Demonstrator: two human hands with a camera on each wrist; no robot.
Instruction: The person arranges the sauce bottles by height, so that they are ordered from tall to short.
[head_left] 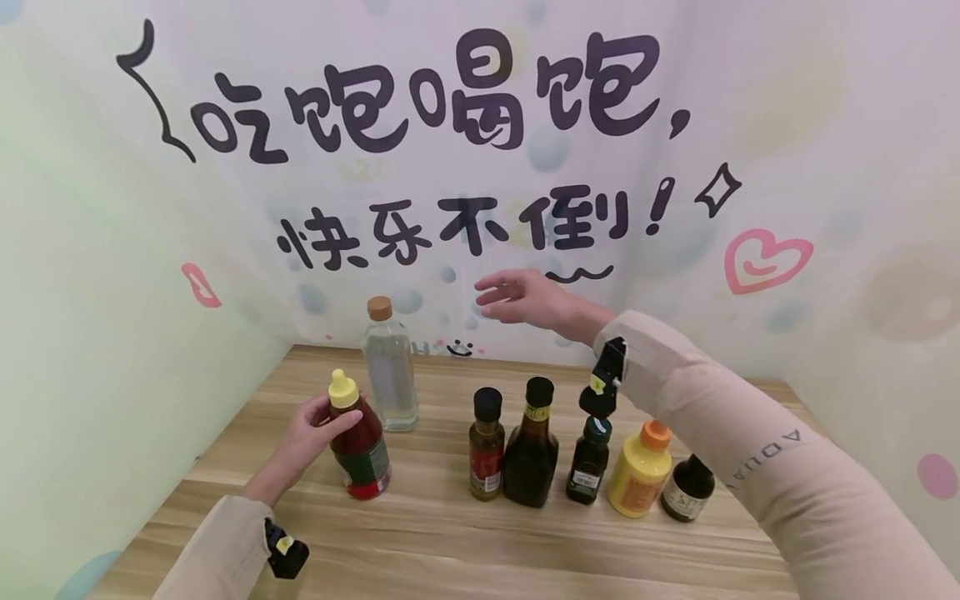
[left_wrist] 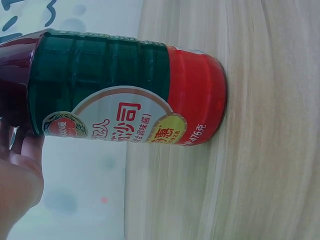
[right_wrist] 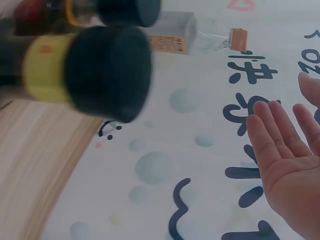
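A ketchup bottle [head_left: 362, 454] with a yellow nozzle cap and a green-and-red label stands on the wooden table at the left. My left hand [head_left: 303, 435] grips it around its upper part, thumb in front. In the left wrist view the bottle's label [left_wrist: 125, 112] fills much of the picture, and part of the hand [left_wrist: 22, 182] shows beside the neck end. Up in the air before the back wall is my right hand [head_left: 528, 298], holding nothing. Its fingers are extended and slightly bent in the right wrist view, above and behind the dark bottles.
Behind the ketchup stands a clear bottle [head_left: 392, 375] with a brown cap. Rightward in a row are a red-labelled bottle [head_left: 486, 458], a tall dark bottle [head_left: 531, 458], a small dark bottle [head_left: 588, 467], a yellow bottle [head_left: 640, 475] and a brown jar [head_left: 686, 492].
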